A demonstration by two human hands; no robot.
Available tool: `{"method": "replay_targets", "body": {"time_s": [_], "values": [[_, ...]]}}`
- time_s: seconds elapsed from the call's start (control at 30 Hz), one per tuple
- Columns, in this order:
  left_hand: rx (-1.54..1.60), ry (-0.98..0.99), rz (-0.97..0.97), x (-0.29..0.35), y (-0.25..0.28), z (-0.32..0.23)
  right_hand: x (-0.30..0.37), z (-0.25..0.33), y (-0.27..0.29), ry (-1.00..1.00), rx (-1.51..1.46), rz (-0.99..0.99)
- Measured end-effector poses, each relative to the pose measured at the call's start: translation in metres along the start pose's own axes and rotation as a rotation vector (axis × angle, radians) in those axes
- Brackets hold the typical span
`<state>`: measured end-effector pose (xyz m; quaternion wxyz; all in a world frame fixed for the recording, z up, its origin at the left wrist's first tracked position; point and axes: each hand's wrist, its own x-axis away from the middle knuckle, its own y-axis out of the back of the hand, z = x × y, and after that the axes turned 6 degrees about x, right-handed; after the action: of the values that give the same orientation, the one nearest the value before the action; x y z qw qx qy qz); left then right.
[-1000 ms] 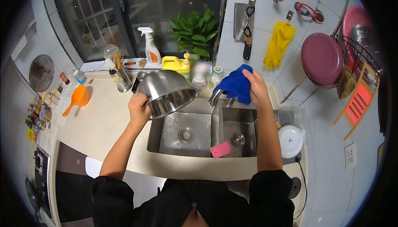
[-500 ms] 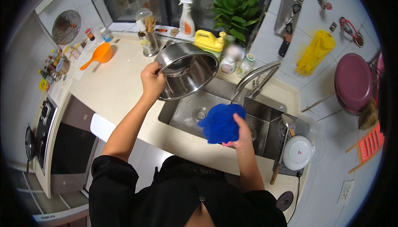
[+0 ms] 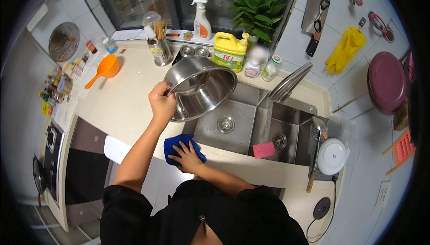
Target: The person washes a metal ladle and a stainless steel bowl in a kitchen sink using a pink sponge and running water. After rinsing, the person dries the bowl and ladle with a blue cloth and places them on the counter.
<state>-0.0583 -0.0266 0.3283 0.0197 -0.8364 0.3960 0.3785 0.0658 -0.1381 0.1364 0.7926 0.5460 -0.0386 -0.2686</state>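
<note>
A shiny steel basin (image 3: 204, 93) hangs tilted over the left part of the sink, its mouth turned to the right. My left hand (image 3: 161, 104) is closed round its left rim. On the counter's front edge, left of the sink, lies a bunched blue cloth (image 3: 172, 143). My right hand (image 3: 188, 156) rests flat on top of this cloth with the fingers spread. A pink sponge (image 3: 263, 150) lies at the front rim of the right sink bowl, apart from both hands.
Behind the double sink (image 3: 224, 142) stand a faucet (image 3: 286, 84), a yellow detergent jug (image 3: 229, 50) and small bottles. An orange dipper (image 3: 107, 67) lies at the left. At the right are a white bowl (image 3: 331, 156) and a wooden-handled utensil (image 3: 313, 169). A cleaver (image 3: 315, 19) hangs on the wall.
My right hand has carried the blue cloth from over the sink left and down to the counter edge. The pink sponge, earlier by that hand, lies by the sink. The basin stays held, slightly lower.
</note>
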Motion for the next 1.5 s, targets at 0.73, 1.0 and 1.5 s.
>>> {"method": "replay_targets", "body": {"time_s": [0.73,1.0,1.5], "values": [[0.166,0.054,0.193,-0.006,-0.018,0.04,0.112,-0.02,0.02,-0.326,-0.026,-0.068],[0.223,0.26,0.133,0.002,-0.016,0.051,0.206,-0.033,0.121,-1.237,-0.969,-0.23],[0.49,0.572,0.07,0.005,-0.006,0.002,-0.063,-0.116,0.225,0.026,0.619,-0.346]]}}
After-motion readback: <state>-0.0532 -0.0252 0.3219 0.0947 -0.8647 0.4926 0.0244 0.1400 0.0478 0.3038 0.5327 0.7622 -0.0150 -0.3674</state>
